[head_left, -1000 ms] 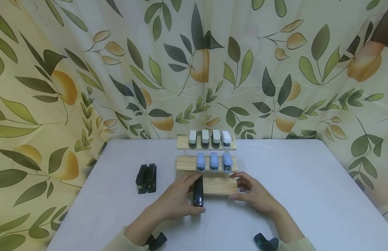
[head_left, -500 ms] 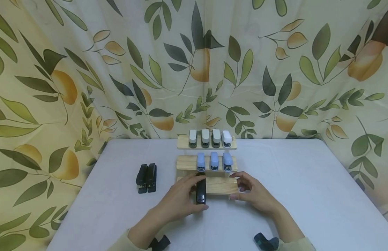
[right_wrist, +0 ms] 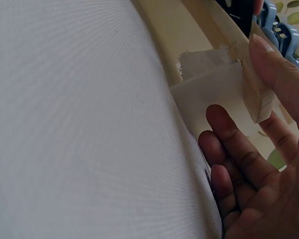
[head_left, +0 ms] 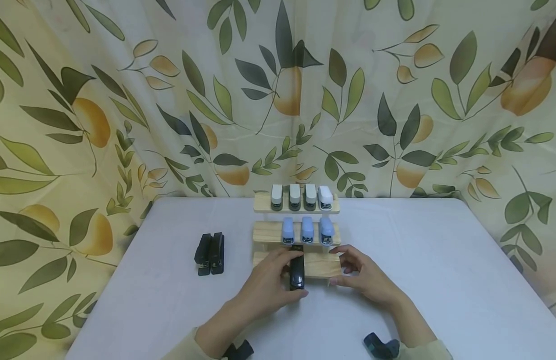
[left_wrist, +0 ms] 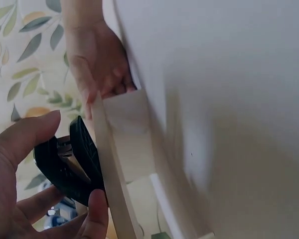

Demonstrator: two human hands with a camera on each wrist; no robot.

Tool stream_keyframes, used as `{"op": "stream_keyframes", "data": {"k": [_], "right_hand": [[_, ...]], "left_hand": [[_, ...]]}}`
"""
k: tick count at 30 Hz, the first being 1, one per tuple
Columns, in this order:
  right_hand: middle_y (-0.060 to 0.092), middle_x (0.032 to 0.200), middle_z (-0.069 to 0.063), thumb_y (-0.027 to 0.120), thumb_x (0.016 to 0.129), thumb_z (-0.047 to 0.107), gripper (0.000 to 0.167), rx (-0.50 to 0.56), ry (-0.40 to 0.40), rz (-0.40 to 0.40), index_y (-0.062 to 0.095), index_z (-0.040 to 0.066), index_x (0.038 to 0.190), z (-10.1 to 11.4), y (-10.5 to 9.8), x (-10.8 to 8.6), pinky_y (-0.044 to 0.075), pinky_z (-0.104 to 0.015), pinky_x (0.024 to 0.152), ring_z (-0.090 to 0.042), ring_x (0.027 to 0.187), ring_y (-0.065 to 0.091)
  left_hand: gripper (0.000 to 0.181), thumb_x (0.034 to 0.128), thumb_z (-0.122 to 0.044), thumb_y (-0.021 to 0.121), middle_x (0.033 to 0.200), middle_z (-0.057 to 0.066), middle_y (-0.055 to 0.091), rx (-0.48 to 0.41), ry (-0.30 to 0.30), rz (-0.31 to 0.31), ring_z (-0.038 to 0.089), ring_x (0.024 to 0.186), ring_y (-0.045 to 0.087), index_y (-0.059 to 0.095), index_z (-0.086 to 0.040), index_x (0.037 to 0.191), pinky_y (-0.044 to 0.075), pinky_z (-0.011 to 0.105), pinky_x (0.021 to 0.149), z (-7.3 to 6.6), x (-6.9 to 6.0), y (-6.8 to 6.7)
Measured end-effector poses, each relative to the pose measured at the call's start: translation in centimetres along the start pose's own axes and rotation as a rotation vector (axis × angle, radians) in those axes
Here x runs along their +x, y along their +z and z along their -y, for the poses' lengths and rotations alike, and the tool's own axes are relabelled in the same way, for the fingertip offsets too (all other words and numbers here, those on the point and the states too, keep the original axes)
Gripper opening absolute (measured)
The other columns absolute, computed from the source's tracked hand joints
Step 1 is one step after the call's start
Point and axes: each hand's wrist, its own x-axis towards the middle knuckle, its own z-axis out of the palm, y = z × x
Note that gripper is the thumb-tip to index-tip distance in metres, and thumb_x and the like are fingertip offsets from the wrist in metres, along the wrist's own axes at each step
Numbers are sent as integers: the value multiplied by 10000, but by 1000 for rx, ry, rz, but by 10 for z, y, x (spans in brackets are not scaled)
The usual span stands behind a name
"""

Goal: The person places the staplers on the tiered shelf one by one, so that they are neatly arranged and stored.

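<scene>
My left hand (head_left: 270, 284) grips a black stapler (head_left: 297, 272) by its two ends, over the lowest step of a tiered wooden display rack (head_left: 324, 266). In the left wrist view the stapler (left_wrist: 85, 154) lies against the step's board (left_wrist: 112, 164), thumb at one end and fingers at the other. My right hand (head_left: 367, 277) holds the right end of that same step. The right wrist view shows its thumb and index finger on either side of the board's end (right_wrist: 259, 97), the other fingers loosely curled below. The stapler's far underside is hidden in the head view.
Three blue staplers (head_left: 307, 230) stand on the middle step, and several white staplers (head_left: 295, 197) on the top one. Two more black staplers (head_left: 217, 254) lie side by side on the white table (head_left: 440, 260), left of the rack. A patterned curtain (head_left: 350, 100) hangs behind.
My left hand has shifted the black stapler to the right along the lowest step and slightly farther from me. The right hand stays at the step's end.
</scene>
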Motion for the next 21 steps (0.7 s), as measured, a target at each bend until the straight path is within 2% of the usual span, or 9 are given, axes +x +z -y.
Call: {"op": "stream_keyframes", "data": {"k": [5,11,14,21], "right_hand": [[661,1117,-69,875,835,285,641,-5,8,3,558,195,1385,0,-1,1,490,-242,857,-193,973,589],[672,1112,-82,872,838,272,634,5,-9,7,560,180,1382,1,-1,1,495,-248,854,-198,969,601],[675,1113,-83,869,842,263,632,16,-15,9,558,175,1385,1,-1,0,498,-248,856,-193,971,606],[677,1120,-76,856,854,238,622,28,-21,11,550,165,1391,0,-1,1,499,-246,862,-180,970,608]], "left_hand": [[769,802,-354,907,1448,8,554,-11,15,-8,164,1151,614,551,-238,1474,553,263,910,-6,4,7],[777,793,-344,914,1573,78,481,-8,19,-15,308,1349,567,557,-237,1474,549,423,1021,-11,9,14],[786,792,-354,912,1590,76,465,6,25,-13,310,1377,545,553,-234,1481,532,451,1047,-14,11,17],[774,803,-379,899,1482,-26,541,30,42,-8,161,1242,591,550,-246,1481,536,316,996,-20,15,20]]}}
